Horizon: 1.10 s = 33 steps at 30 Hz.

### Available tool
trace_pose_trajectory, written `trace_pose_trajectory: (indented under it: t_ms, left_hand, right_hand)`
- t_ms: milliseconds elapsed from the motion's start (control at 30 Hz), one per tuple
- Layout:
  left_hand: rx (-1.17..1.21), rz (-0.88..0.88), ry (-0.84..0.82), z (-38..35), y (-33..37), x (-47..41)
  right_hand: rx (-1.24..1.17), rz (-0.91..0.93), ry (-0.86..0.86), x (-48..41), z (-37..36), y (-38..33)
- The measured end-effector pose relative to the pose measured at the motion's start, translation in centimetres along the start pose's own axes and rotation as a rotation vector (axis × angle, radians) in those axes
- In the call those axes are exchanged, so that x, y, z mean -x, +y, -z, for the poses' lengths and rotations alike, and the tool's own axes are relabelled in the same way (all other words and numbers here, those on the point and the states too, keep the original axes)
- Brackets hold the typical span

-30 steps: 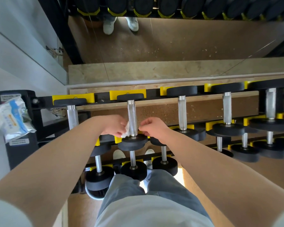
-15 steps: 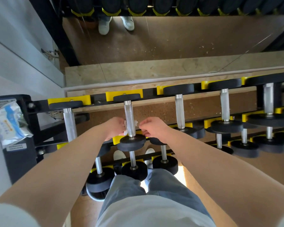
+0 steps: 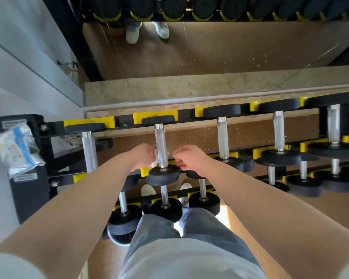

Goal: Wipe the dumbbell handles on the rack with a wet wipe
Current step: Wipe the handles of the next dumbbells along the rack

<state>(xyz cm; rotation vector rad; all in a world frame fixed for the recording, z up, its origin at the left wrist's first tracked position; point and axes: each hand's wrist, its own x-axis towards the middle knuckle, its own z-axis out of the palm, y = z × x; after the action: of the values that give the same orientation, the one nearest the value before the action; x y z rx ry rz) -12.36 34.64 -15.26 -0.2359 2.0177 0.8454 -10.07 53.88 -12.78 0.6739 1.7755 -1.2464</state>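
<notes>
Left hand (image 3: 143, 158) and right hand (image 3: 188, 161) each appear to pinch the wet wipe (image 3: 155, 157) round the dumbbell handle (image 3: 160, 137); uneven pull may tear it or slip it free.

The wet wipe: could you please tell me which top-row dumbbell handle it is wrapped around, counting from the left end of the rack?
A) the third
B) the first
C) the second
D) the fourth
C: the wet wipe shows white against the second handle from the left. The left hand pinches it on one side, and the right hand, fingers curled, is close on the other.
</notes>
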Motion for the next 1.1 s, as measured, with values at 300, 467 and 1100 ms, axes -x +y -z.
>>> trace_pose_trajectory:
  t_ms: [300,467,1100]
  left_hand:
    - [0.971,-0.016,0.427,0.9,1.4,0.0]
    - [0.283,-0.166,0.47,-0.9,0.7,2.1]
    - [0.107,-0.192,0.44,-0.6,2.6,2.9]
  right_hand:
    - [0.078,0.027,-0.009,0.9,0.3,-0.6]
    - [0.095,0.033,0.005,1.1,0.1,0.0]
    - [0.09,0.048,0.042,1.2,0.0,0.5]
